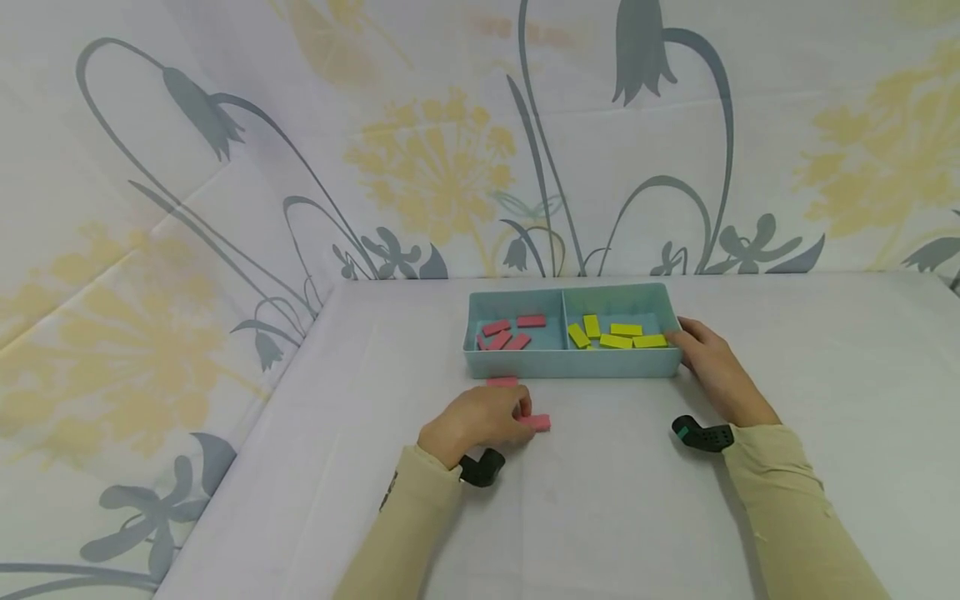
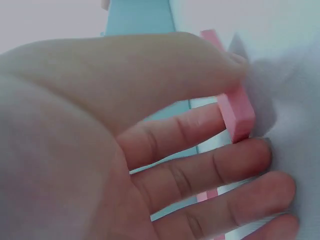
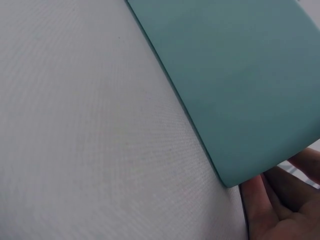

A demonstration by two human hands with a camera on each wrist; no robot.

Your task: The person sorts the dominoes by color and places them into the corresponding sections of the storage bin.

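My left hand [image 1: 480, 418] pinches a pink block [image 1: 538, 422] between thumb and forefinger, just above the white cloth; the left wrist view shows the same block [image 2: 239, 112] tilted, its other fingers spread beside it. Another pink block [image 1: 502, 382] lies against the front of a light blue two-part box [image 1: 573, 364]. Pink blocks [image 1: 532, 321] lie in the box's left compartment and yellow blocks [image 1: 626, 330] in its right one. My right hand [image 1: 716, 371] holds the box's right end; in the right wrist view, fingers [image 3: 257, 200] touch the end wall, partly hidden behind it.
The box stands near the back of the table, which a white cloth [image 1: 600, 500] covers. A floral-patterned curtain [image 1: 465, 192] rises right behind it and along the left side. Black wrist devices [image 1: 701, 434] sit at both sleeves.
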